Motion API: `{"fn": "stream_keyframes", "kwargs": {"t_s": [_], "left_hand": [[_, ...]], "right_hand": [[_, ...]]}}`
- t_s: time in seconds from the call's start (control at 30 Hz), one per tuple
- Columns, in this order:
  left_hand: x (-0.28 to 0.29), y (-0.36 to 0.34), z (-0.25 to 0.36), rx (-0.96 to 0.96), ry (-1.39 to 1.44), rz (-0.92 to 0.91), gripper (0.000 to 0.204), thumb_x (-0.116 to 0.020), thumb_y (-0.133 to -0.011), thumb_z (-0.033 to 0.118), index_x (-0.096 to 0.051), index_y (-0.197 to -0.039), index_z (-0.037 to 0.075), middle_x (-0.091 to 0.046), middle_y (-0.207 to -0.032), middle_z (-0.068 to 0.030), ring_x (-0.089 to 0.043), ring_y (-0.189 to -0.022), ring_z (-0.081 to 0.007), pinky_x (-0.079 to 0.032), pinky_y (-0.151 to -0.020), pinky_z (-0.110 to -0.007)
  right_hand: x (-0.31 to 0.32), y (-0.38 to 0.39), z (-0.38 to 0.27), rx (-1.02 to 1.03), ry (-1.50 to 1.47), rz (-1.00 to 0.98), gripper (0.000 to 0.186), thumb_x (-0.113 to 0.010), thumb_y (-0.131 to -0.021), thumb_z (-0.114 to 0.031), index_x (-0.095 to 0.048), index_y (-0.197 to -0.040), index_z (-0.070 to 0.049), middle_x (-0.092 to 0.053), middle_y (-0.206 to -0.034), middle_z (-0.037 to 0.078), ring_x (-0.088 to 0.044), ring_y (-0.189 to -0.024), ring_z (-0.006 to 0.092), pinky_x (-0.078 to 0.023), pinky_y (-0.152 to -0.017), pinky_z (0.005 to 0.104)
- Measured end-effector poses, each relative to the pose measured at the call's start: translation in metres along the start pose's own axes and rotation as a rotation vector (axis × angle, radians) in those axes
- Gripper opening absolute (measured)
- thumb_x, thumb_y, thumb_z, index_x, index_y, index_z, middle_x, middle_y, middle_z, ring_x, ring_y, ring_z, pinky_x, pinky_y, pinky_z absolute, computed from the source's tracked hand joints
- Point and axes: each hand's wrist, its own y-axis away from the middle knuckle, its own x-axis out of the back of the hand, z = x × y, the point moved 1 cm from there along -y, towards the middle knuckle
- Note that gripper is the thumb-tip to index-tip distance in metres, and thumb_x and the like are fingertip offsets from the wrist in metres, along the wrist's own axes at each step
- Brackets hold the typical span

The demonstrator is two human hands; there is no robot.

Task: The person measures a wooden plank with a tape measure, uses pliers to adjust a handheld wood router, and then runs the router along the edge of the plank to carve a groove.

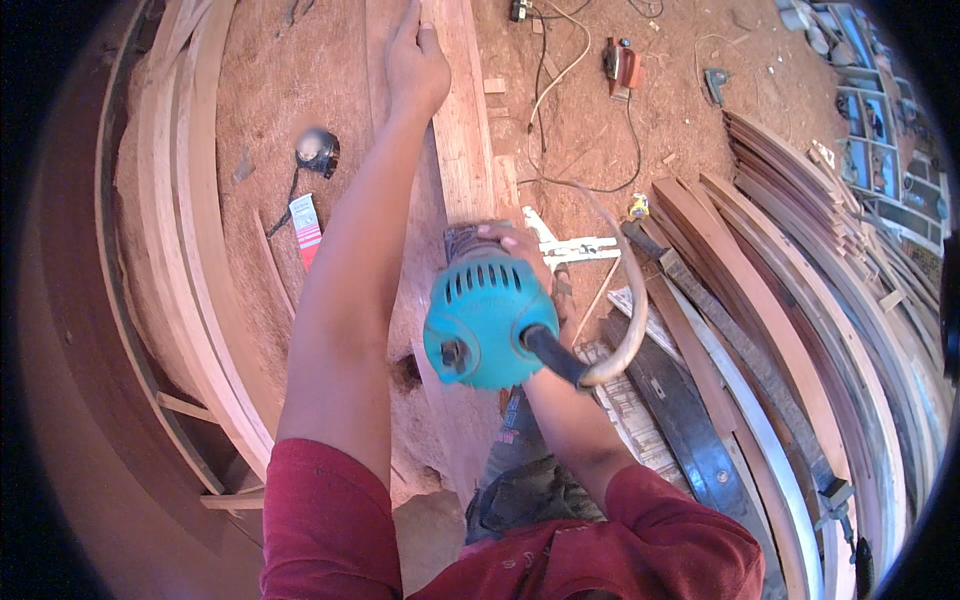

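Note:
My right hand point(519, 242) grips a teal trim router point(487, 310) around its body, below the vented cap. The router stands on a long wooden board point(462, 130), and its cap hides the base and bit. A cord leaves the cap through a black sleeve point(555, 357) and loops to the right. Farther up, my left hand point(417, 72) holds the board's left edge, thumb against the wood. Part of its fingers runs out at the top of the view.
Long wooden strips point(190, 200) lie at the left. Stacked boards point(780, 270) and a long bar clamp point(740, 390) fill the right. A tape measure point(317, 151), an orange power tool point(622, 68) and loose cords lie on the sawdust-covered ground. Blue shelving point(870, 120) stands at the far right.

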Motion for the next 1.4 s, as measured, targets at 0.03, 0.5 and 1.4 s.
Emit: {"fn": "stream_keyframes", "kwargs": {"t_s": [0.03, 0.5, 1.4], "left_hand": [[0.001, 0.002, -0.003, 0.026, 0.015, 0.000, 0.046, -0.045, -0.100, 0.017, -0.051, -0.141, -0.004, -0.055, -0.138, -0.0291, -0.050, -0.132, -0.0397, -0.037, -0.113, -0.041], [-0.001, 0.001, -0.031, 0.024, 0.121, -0.038, 0.045, -0.043, -0.099, 0.011, -0.050, -0.140, -0.006, -0.052, -0.142, -0.0289, -0.045, -0.137, -0.0398, -0.033, -0.117, -0.041], [-0.006, 0.005, -0.007, 0.031, 0.112, -0.041, 0.045, -0.039, -0.102, 0.012, -0.047, -0.142, -0.006, -0.050, -0.144, -0.0256, -0.045, -0.137, -0.0365, -0.033, -0.116, -0.039]], "right_hand": [[-0.003, -0.004, 0.003, -0.040, -0.004, -0.004, 0.043, -0.069, -0.087, -0.015, -0.052, -0.125, -0.004, -0.069, -0.103, 0.023, -0.069, -0.093, 0.0376, -0.057, -0.082, 0.0447], [-0.043, -0.090, 0.036, 0.096, 0.310, 0.050, 0.084, -0.093, -0.053, -0.037, -0.058, -0.122, -0.006, -0.067, -0.103, 0.013, -0.067, -0.089, 0.0334, -0.053, -0.080, 0.0431], [0.026, 0.064, -0.058, 0.166, 0.282, 0.057, 0.052, -0.076, -0.081, -0.021, -0.051, -0.124, -0.005, -0.068, -0.104, 0.021, -0.069, -0.094, 0.0369, -0.056, -0.083, 0.0482]]}}
